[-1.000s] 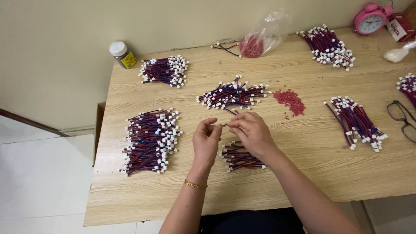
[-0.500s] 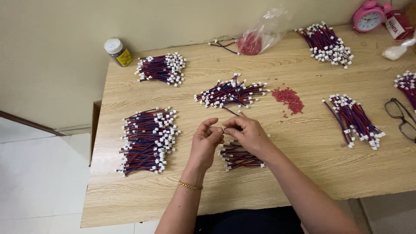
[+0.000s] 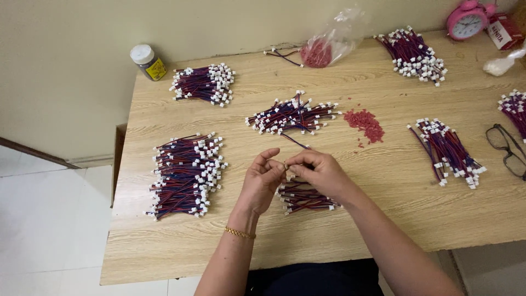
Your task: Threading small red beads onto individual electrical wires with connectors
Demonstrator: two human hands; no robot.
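Seen from above, two bare hands are meeting over a pale wooden surface; the left hand, wearing a thin gold bracelet, and the right hand are both pinching one short wire lead, each grip closed on its near end, the far end trailing away towards the middle of the surface; the lead is red and dark blue, and looks light, thin and floppy, so it is probably best held close to the end being worked, not mid-length; just beneath the hands a small bundle of leads with white plug ends is lying; to the left a large stack of leads; further off, a loose heap of leads and a scatter of tiny red pieces; at the back edge, a clear bag of red pieces, a small jar and a pink alarm clock.
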